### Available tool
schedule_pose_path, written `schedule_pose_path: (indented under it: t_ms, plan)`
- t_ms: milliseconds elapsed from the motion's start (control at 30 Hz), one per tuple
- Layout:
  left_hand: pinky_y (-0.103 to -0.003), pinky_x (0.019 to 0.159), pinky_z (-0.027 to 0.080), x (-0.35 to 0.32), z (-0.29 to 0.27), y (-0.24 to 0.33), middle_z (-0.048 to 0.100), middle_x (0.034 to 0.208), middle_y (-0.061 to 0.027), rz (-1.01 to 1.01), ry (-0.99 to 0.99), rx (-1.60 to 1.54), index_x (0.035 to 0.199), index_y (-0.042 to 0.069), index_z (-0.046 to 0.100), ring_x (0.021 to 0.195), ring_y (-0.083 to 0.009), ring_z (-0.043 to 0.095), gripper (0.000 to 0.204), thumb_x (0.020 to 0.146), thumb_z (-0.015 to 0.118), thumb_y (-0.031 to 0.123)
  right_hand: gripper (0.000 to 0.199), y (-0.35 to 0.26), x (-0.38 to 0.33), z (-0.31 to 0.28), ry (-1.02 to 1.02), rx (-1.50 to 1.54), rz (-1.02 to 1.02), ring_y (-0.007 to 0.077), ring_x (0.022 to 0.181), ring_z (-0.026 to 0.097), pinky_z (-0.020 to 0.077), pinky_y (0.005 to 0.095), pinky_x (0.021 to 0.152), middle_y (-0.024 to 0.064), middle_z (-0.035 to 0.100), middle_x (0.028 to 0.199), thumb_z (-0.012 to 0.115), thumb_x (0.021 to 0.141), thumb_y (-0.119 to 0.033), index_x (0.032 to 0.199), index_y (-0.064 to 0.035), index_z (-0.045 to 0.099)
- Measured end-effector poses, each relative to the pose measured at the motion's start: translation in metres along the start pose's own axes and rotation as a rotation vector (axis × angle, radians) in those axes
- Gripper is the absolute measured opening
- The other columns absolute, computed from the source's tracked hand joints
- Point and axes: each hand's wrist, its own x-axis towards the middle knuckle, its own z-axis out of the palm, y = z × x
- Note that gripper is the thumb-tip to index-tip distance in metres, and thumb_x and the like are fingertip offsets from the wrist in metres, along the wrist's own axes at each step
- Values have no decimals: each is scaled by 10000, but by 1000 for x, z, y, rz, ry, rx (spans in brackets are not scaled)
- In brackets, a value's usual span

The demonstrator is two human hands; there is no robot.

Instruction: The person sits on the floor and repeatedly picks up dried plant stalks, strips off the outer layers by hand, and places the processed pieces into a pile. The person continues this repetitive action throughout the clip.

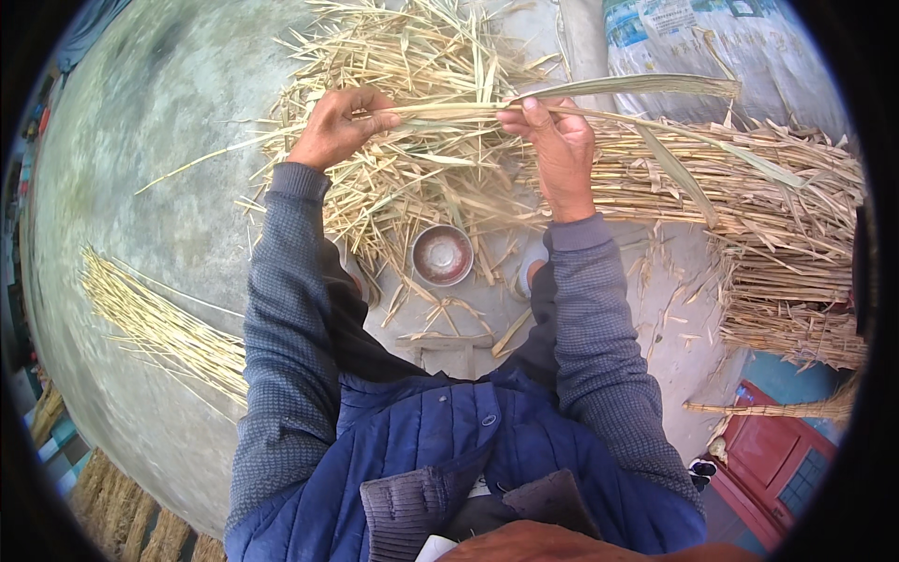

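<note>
A long dry reed stalk (440,110) with leaves stretches sideways between my two hands. My left hand (343,124) pinches it between thumb and fingers, and the thin tip runs out to the left. Farther right along the stalk, my right hand (554,140) grips it with the thumb on top. Past that hand, a broad dry leaf (646,85) and narrower ones fan out to the right. Beneath the stalk spreads a loose heap of straw-coloured leaf scraps (393,56). A small round metal bowl (443,256), reddish inside, sits on the ground between my feet.
Stacked reed stalks (674,173) lie at the right, below a large white-and-blue sack (721,56). On the left is a bundle of peeled pale stalks (164,323). A straw broom (787,409) and a red door (777,450) show at the lower right.
</note>
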Motion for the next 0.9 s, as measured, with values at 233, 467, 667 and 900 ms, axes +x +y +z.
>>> schedule_pose_path:
  t_ms: [233,467,667,900]
  plan:
    - [-318,737,538,15,49,33,709,859,-53,384,197,-8,939,18,746,825,-156,662,242,832,809,226,248,3,-8,19,-39,-69,102,226,912,730,589,303,788,157,731,970,657,982,-175,1089,48,670]
    - [-248,687,541,13,52,35,714,861,-47,241,153,-205,908,4,741,758,-107,652,158,854,796,141,247,11,-7,16,-20,55,176,194,856,733,596,268,743,141,728,954,663,978,-176,1068,53,666]
    - [-300,779,527,17,42,23,720,891,-64,117,292,-290,982,14,734,846,-161,660,280,829,814,235,229,18,-5,6,35,112,217,214,875,731,604,271,747,160,709,1030,670,965,-131,1093,53,628]
    - [-297,780,522,11,14,-16,730,847,-27,-83,-77,-47,946,20,727,829,-121,665,230,879,774,234,224,11,1,-5,86,100,219,216,860,727,603,273,737,183,710,1013,669,959,-110,1106,43,598]
